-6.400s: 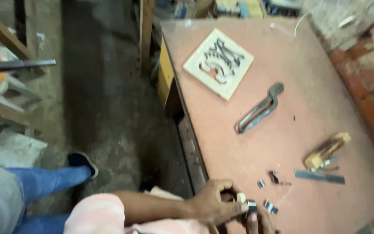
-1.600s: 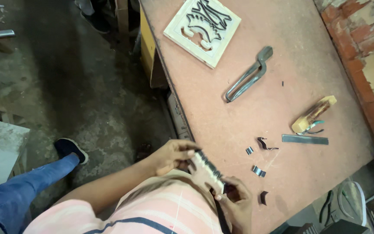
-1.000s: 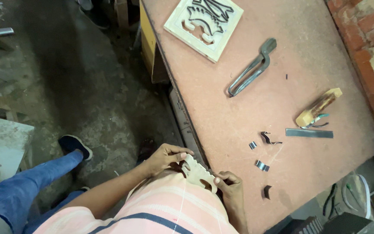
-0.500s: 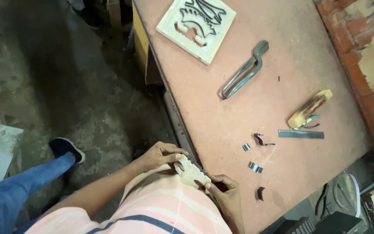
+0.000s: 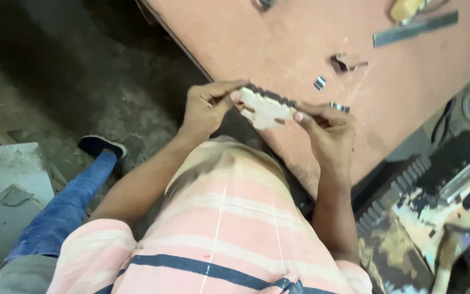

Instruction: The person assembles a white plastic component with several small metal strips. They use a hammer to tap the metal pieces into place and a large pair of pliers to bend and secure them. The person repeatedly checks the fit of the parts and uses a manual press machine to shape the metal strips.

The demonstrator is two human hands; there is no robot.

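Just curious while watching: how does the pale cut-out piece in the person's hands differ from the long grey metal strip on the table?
The pale cut-out piece is light, irregular and notched, held up by the left hand and right hand. The grey metal strip is dark, straight and narrow, lying untouched on the reddish table. Both look flat.

Both hands, left hand [image 5: 205, 106] and right hand [image 5: 327, 128], are now holding the pale cut-out piece [image 5: 265, 106] higher over the table [image 5: 278, 38] edge (earlier lower, nearer the shirt), while the patterned tile is dropping from view.

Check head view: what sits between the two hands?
The pale cut-out wooden piece spans the gap, left hand and right hand each pinching one end, over the reddish table edge.
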